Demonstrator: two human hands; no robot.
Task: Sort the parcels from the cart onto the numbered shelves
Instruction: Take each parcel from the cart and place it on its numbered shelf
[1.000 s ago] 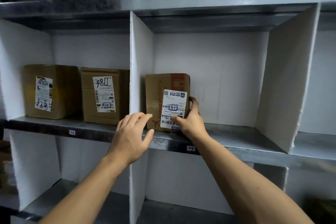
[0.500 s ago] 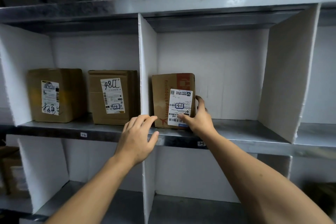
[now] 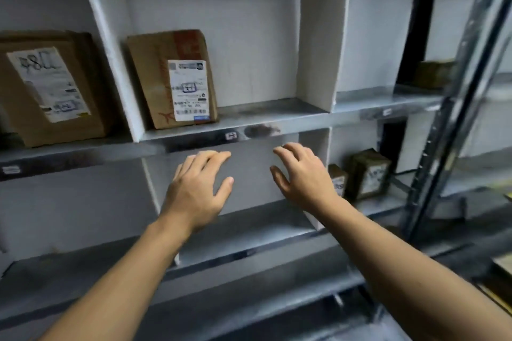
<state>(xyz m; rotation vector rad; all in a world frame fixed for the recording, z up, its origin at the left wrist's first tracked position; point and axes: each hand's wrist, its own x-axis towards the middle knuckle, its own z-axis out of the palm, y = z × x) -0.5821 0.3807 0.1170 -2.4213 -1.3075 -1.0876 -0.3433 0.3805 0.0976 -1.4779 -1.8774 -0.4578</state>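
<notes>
Both hands have left the parcel (image 3: 173,79): left hand (image 3: 198,188) and right hand (image 3: 303,178) hang open, empty, below the shelf (image 3: 277,112) where it stands against the white divider (image 3: 110,44).

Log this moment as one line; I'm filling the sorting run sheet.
phase: parcel shelved | left hand: open, empty | right hand: open, empty | labelled parcel: upright beside white divider

We count two boxes on the upper shelf (image 3: 249,116): one (image 3: 50,86) left of the divider (image 3: 110,50), one (image 3: 171,77) right. Two small boxes (image 3: 370,173) (image 3: 338,178) one level down, one blurred box (image 3: 435,73) far right. Two hands (image 3: 198,188) (image 3: 303,177), both empty.
</notes>
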